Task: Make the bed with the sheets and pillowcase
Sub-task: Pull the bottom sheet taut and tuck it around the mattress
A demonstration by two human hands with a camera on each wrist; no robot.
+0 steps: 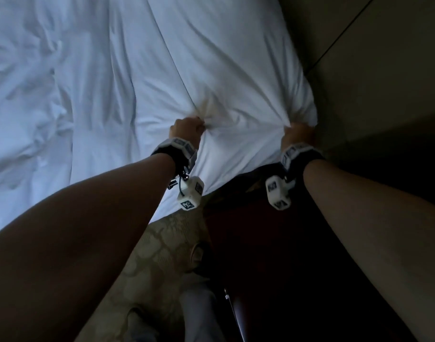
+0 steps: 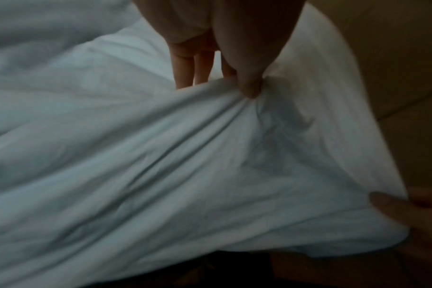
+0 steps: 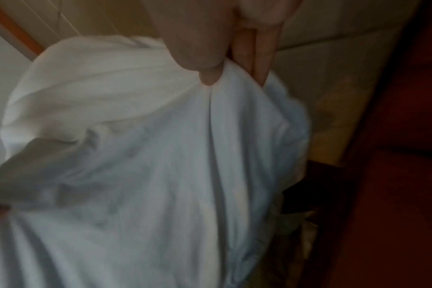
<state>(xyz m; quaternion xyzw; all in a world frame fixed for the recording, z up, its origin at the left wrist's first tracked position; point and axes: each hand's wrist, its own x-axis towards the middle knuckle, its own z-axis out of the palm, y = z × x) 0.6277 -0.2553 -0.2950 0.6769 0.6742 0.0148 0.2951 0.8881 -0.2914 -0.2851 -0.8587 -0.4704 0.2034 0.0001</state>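
Observation:
A white sheet [image 1: 224, 70] lies rumpled over the bed and hangs off its near edge. My left hand [image 1: 186, 128] grips a bunch of the sheet near that edge, and creases fan out from the grip. In the left wrist view the thumb [image 2: 249, 85] pinches the sheet [image 2: 160, 155] against the fingers. My right hand [image 1: 298, 130] holds the sheet's corner at the bed's right side. In the right wrist view its thumb [image 3: 207, 76] and fingers pinch the white sheet [image 3: 148, 155]. No pillowcase shows.
A beige padded wall [image 1: 372, 70] rises to the right of the bed. Below the sheet's edge lie a patterned bed base [image 1: 162, 255] and a dark red wooden piece of furniture [image 1: 273, 267]. More crumpled white bedding [image 1: 26, 107] covers the left.

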